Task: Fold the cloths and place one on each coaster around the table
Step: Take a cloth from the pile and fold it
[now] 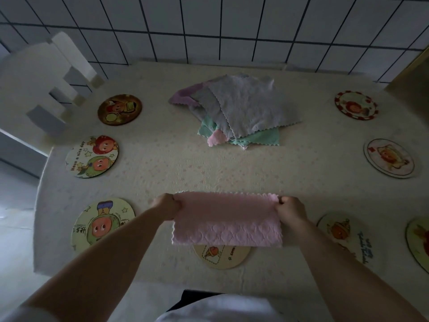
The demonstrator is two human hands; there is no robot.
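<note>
A pink cloth (226, 219) hangs stretched between my two hands near the table's front edge. My left hand (166, 205) grips its upper left corner and my right hand (291, 211) grips its upper right corner. The cloth's lower part covers the top of a round coaster (221, 256) at the front middle. A loose pile of cloths (241, 108), grey on top with purple, green and pink beneath, lies in the middle of the table. Several picture coasters ring the table: left ones (119, 109), (91, 156), (102, 223), right ones (356, 105), (390, 158), (343, 233).
The table (162, 163) has a pale patterned cover. A white chair back (46, 77) stands at the far left corner. A tiled wall runs behind the table. Another coaster (420, 240) is cut off at the right edge.
</note>
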